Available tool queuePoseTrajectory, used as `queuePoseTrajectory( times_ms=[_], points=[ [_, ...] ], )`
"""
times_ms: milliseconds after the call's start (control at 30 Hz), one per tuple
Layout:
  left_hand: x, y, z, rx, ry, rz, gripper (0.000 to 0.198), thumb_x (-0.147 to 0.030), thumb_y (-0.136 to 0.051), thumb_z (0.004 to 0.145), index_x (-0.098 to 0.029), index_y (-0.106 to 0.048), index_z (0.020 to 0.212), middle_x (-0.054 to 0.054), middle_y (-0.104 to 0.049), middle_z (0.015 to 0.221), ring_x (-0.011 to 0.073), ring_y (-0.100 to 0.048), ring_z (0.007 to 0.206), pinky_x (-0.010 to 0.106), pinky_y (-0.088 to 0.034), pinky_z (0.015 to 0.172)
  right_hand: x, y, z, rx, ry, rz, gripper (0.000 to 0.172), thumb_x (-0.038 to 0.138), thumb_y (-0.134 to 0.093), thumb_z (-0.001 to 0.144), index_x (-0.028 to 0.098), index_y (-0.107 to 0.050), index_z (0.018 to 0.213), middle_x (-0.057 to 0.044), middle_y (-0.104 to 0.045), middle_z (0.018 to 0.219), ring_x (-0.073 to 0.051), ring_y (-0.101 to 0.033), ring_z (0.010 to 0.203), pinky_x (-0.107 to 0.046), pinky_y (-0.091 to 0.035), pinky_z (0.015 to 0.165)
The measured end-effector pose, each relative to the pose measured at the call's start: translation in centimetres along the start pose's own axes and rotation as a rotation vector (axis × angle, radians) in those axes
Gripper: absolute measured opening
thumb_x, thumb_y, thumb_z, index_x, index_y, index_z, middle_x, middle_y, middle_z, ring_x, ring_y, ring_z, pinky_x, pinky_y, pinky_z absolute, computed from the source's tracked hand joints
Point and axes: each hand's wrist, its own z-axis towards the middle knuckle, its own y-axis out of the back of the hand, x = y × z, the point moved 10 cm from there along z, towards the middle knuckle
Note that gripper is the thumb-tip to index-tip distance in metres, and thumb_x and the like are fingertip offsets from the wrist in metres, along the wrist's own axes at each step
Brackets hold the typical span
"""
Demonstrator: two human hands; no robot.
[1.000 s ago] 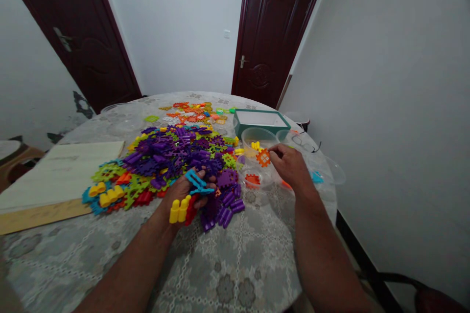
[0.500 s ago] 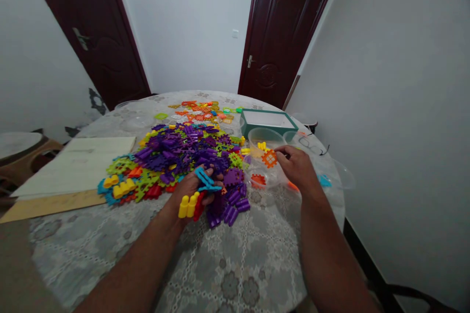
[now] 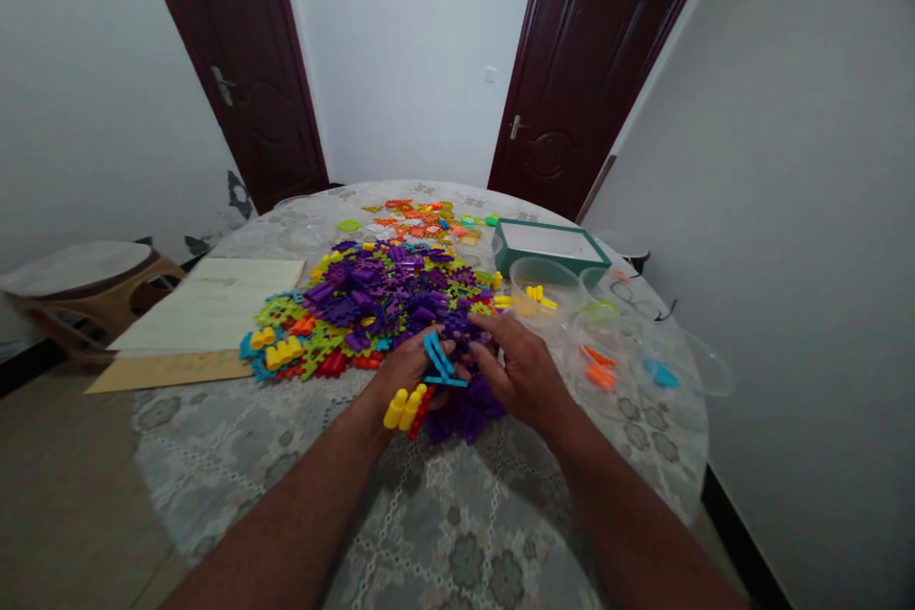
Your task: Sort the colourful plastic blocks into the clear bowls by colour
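My left hand (image 3: 406, 370) is closed around a bunch of plastic building pieces: blue pieces (image 3: 437, 360) stick up between the fingers, and yellow pieces (image 3: 401, 408) and a red one hang below the palm. My right hand (image 3: 520, 365) lies just to the right of it, fingers curled down onto purple pieces (image 3: 464, 417) at the near edge of the big pile (image 3: 386, 295); whether it grips any of them is hidden. The pile is mostly purple, with green, yellow, red and blue pieces mixed in, on a round table (image 3: 443, 534) with a lace-patterned cloth.
Clear plastic bowls stand at the right: one with yellow pieces (image 3: 538, 291), one with orange pieces (image 3: 599, 367), one with blue (image 3: 661, 374). A green box (image 3: 550, 245) sits behind them, eyeglasses (image 3: 643, 300) beside it. A pale board (image 3: 207, 305) lies left. Orange pieces (image 3: 418, 217) lie far back.
My right hand has left the bowls, without the orange piece it held, and come left to the purple pieces beside my left hand. The camera has turned left.
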Motion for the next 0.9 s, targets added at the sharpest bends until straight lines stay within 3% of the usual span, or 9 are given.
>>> queuePoseTrajectory(
  times_ms=[100,267,433,567,700,767,900],
  points=[
    [0.5,-0.3,-0.1,0.026,0.033,0.064,0.039,-0.041,-0.081,0.082,-0.02,-0.063,0.109,0.003,-0.074,0.073,0.0136,-0.056,0.038,0.022,-0.038,0.032,0.0,-0.6,-0.1,-0.02,-0.036,0.037,0.034,0.027,-0.056,0.103,0.024,-0.067,0.135,-0.011,-0.076,0.12,-0.026,-0.072,0.11,-0.042,-0.058,0.098],
    [0.5,0.2,0.0,-0.012,0.045,0.005,0.043,-0.041,-0.081,0.081,-0.022,-0.061,0.114,0.001,-0.073,0.069,0.0147,-0.055,0.035,0.023,-0.037,0.032,-1.6,0.8,0.0,-0.077,-0.161,0.129,0.031,0.025,-0.06,0.098,0.025,-0.071,0.127,-0.007,-0.078,0.119,-0.024,-0.073,0.107,-0.04,-0.057,0.099],
    [0.1,0.4,0.3,0.002,0.036,-0.006,0.039,-0.039,-0.08,0.082,-0.019,-0.066,0.113,0.005,-0.074,0.076,0.02,-0.068,0.05,0.022,-0.039,0.032,-4.0,2.2,-0.1,-0.095,-0.322,0.224,0.031,0.029,-0.061,0.096,0.024,-0.074,0.124,-0.006,-0.079,0.109,-0.021,-0.073,0.094,-0.035,-0.058,0.086],
    [-0.4,0.6,0.2,-0.029,0.017,0.001,0.036,-0.037,-0.08,0.08,-0.019,-0.068,0.108,0.004,-0.072,0.074,0.0179,-0.066,0.048,0.021,-0.038,0.032,-5.1,3.0,0.2,0.049,-0.365,0.163,0.03,0.031,-0.061,0.095,0.023,-0.077,0.119,-0.003,-0.077,0.092,-0.019,-0.07,0.082,-0.032,-0.057,0.077],
    [-1.1,0.7,-0.2,-0.08,-0.013,-0.012,0.031,-0.033,-0.081,0.077,-0.018,-0.067,0.099,0.002,-0.073,0.076,0.0118,-0.058,0.04,0.02,-0.037,0.033,-7.3,4.0,2.0,0.236,-0.355,0.077,0.026,0.027,-0.062,0.091,0.022,-0.08,0.11,-0.004,-0.078,0.091,-0.017,-0.069,0.075,-0.03,-0.056,0.072],
    [-1.5,1.0,-0.2,-0.108,-0.031,-0.036,0.03,-0.034,-0.081,0.076,-0.018,-0.066,0.098,0.005,-0.074,0.08,0.0146,-0.064,0.048,0.02,-0.038,0.034,-10.2,5.6,4.0,0.177,-0.411,0.019,0.026,0.027,-0.063,0.09,0.02,-0.08,0.109,-0.005,-0.078,0.086,-0.016,-0.066,0.065,-0.028,-0.054,0.062],
    [-1.7,1.3,-0.2,-0.119,-0.024,-0.043,0.032,-0.035,-0.082,0.077,-0.017,-0.069,0.099,0.007,-0.075,0.079,0.0194,-0.071,0.059,0.02,-0.039,0.034,-16.3,10.4,8.7,-0.184,-0.526,-0.099,0.036,0.028,-0.064,0.087,0.011,-0.076,0.116,-0.008,-0.076,0.081,-0.015,-0.064,0.056,-0.027,-0.053,0.056]
  ],
)
